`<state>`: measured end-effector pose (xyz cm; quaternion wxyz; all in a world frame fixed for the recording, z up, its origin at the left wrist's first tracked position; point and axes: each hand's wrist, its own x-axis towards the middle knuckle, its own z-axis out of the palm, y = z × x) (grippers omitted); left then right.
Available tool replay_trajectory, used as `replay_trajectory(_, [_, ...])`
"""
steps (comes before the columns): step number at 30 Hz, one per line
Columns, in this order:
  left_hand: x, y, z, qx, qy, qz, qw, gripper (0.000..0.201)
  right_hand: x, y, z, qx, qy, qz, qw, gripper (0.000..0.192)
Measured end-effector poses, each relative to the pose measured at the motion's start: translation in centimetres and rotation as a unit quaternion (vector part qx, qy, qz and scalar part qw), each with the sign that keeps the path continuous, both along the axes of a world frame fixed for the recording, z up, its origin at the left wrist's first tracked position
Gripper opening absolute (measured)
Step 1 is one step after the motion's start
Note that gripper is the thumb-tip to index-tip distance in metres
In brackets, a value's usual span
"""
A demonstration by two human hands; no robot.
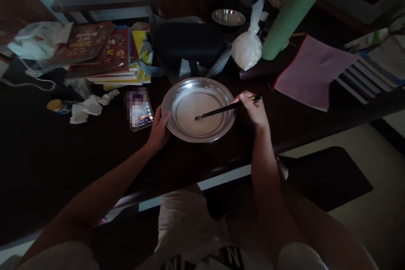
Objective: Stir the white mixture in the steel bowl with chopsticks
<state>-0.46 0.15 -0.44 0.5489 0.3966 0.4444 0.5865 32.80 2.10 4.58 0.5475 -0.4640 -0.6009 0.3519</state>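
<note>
A round, shiny metal basin (202, 138) stands on the dark table in front of me, with a pale whitish mixture (193, 109) covering its bottom. My left hand (160, 128) grips the basin's left rim, thumb on the upper side. In my right hand (253, 109) is a pair of dark chopsticks (218, 111), held from the right side across the rim. Their tips reach into the mixture near the middle of the basin. A lit phone (141, 109) lies just left of the basin, close to my left hand.
Behind the basin are a black bag (190, 44), a tied plastic bag of white powder (247, 50) and a second metal bowl (228, 17). Books (95, 50), tissues (87, 107) and a small jar (59, 106) lie left. A green cylinder (294, 12) and pink mesh pouch (316, 71) occupy the right.
</note>
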Motion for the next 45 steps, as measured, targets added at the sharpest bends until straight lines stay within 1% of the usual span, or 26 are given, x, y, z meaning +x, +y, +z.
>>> replay_trajectory(2, [-0.07, 0.01, -0.04, -0.001, 0.001, -0.002, 1.000, 0.055, -0.01, 0.00, -0.02, 0.008, 0.002, -0.004, 1.000, 0.050])
replay_trajectory(5, [-0.09, 0.06, -0.11, -0.013, -0.007, 0.008, 1.000, 0.059, 0.04, -0.01, -0.02, 0.010, 0.022, -0.052, 0.998, 0.050])
replay_trajectory(6, [-0.09, 0.08, -0.14, -0.016, -0.008, 0.011, 1.000, 0.060, 0.04, -0.01, 0.00, 0.005, 0.024, -0.053, 0.998, 0.050])
replay_trajectory(9, [-0.13, 0.15, -0.25, -0.010, -0.002, 0.009, 1.000, 0.059, -0.05, 0.00, 0.12, -0.005, 0.009, -0.004, 1.000, 0.052])
replay_trajectory(11, [-0.17, 0.18, -0.31, -0.003, 0.003, 0.004, 1.000, 0.057, -0.10, 0.01, 0.21, 0.001, 0.000, 0.008, 1.000, 0.053])
replay_trajectory(15, [-0.14, 0.16, -0.24, -0.004, 0.005, 0.002, 1.000, 0.060, -0.04, -0.05, 0.31, 0.007, 0.022, -0.051, 0.998, 0.052])
replay_trajectory(16, [-0.10, 0.14, -0.19, -0.007, 0.001, 0.004, 1.000, 0.061, -0.04, -0.06, 0.31, 0.001, 0.024, -0.048, 0.999, 0.052])
replay_trajectory(20, [0.08, 0.07, -0.06, -0.011, -0.014, 0.012, 1.000, 0.060, -0.07, 0.01, 0.18, -0.009, 0.011, 0.013, 1.000, 0.051])
replay_trajectory(21, [0.10, 0.07, -0.06, -0.010, -0.015, 0.012, 1.000, 0.059, -0.06, 0.04, 0.14, -0.003, 0.012, 0.012, 1.000, 0.051])
replay_trajectory(24, [0.04, 0.07, -0.11, -0.003, -0.009, 0.003, 1.000, 0.054, -0.01, 0.05, 0.08, 0.003, 0.026, -0.032, 0.999, 0.052])
replay_trajectory(25, [0.00, 0.07, -0.13, -0.002, -0.006, -0.001, 1.000, 0.053, -0.02, 0.03, 0.10, -0.001, 0.028, -0.037, 0.999, 0.052])
replay_trajectory(29, [-0.11, 0.08, -0.18, -0.009, -0.004, 0.006, 1.000, 0.057, -0.14, 0.02, 0.29, -0.003, 0.009, 0.013, 1.000, 0.053])
replay_trajectory(30, [-0.09, 0.08, -0.17, -0.011, -0.005, 0.008, 1.000, 0.059, -0.14, 0.03, 0.32, 0.002, 0.005, 0.015, 1.000, 0.053])
replay_trajectory(34, [0.05, 0.03, -0.05, -0.008, 0.001, -0.002, 1.000, 0.060, 0.03, 0.03, 0.27, 0.009, 0.019, -0.045, 0.999, 0.053])
replay_trajectory(35, [0.07, 0.01, 0.00, -0.009, 0.003, -0.002, 1.000, 0.060, 0.05, 0.02, 0.24, 0.003, 0.020, -0.046, 0.999, 0.053])
replay_trajectory(39, [0.07, -0.04, 0.09, -0.011, 0.012, 0.004, 1.000, 0.058, -0.04, 0.03, 0.23, -0.004, 0.002, 0.011, 1.000, 0.054])
replay_trajectory(40, [0.06, -0.04, 0.09, -0.007, 0.014, 0.002, 1.000, 0.057, -0.06, 0.03, 0.26, 0.000, 0.000, 0.009, 1.000, 0.054])
replay_trajectory(43, [0.04, -0.02, 0.04, 0.001, 0.015, -0.002, 1.000, 0.054, -0.04, -0.03, 0.34, 0.003, 0.003, -0.042, 0.999, 0.055])
replay_trajectory(45, [0.04, -0.01, 0.02, 0.002, 0.013, -0.002, 1.000, 0.051, -0.04, -0.10, 0.41, -0.007, 0.001, -0.047, 0.999, 0.057])
